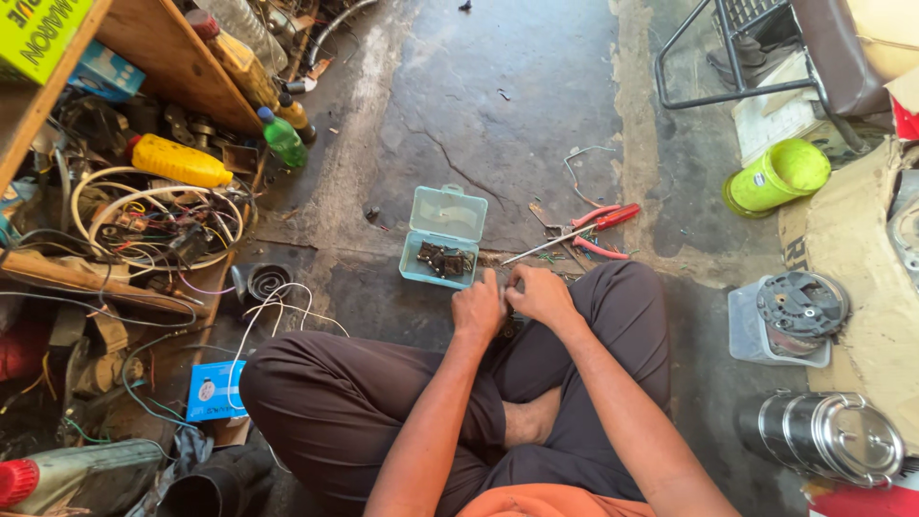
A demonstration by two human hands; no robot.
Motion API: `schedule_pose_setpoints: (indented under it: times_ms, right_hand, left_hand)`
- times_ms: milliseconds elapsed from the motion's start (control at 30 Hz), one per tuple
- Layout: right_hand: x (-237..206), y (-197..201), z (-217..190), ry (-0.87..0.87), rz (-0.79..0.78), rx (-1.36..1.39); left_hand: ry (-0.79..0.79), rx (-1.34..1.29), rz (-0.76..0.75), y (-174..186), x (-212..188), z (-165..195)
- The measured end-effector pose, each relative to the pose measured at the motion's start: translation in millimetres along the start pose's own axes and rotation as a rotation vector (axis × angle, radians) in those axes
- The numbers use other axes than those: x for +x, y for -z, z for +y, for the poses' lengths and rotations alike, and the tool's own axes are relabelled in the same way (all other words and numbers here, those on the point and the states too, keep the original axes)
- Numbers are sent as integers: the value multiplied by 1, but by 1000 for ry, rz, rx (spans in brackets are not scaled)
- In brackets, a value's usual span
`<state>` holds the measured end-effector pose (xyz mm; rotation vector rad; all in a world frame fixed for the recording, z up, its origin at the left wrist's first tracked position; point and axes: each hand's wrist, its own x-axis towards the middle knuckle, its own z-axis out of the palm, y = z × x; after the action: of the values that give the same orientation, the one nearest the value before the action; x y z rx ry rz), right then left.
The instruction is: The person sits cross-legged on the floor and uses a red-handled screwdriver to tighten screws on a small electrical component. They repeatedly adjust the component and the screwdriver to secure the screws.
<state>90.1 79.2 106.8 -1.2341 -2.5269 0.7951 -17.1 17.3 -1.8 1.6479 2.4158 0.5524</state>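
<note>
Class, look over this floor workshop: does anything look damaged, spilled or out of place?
The concrete floor is cracked and stained. A green bottle lies tipped beside the shelf, and wire scraps lie loose near the red-handled pliers. Both hands meet over something small and hidden.

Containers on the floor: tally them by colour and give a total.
Light blue open box with small dark parts, ahead of the left hand and right hand: 1
Yellow bottle: 1
Green bottle: 1
Lime-green tub: 1
Steel stacked canister: 1
Total: 5
</note>
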Motion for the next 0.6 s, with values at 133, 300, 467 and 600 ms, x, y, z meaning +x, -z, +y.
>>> schedule_pose_setpoints:
  times_ms: [133,300,467,600]
  right_hand:
    - [-1,0,4,38,-46,-27]
    - [1,-8,12,110,-71,-62]
    - [0,-11,14,207,-7,-96]
    - [0,-14,13,111,-109,-194]
  left_hand:
    - [-61,25,40,-5,-2,-2]
    - [44,-57,-68,-14,1,-6]
    - [154,-108,-89,-10,1,-4]
    - [186,-126,-133,-2,0,-2]
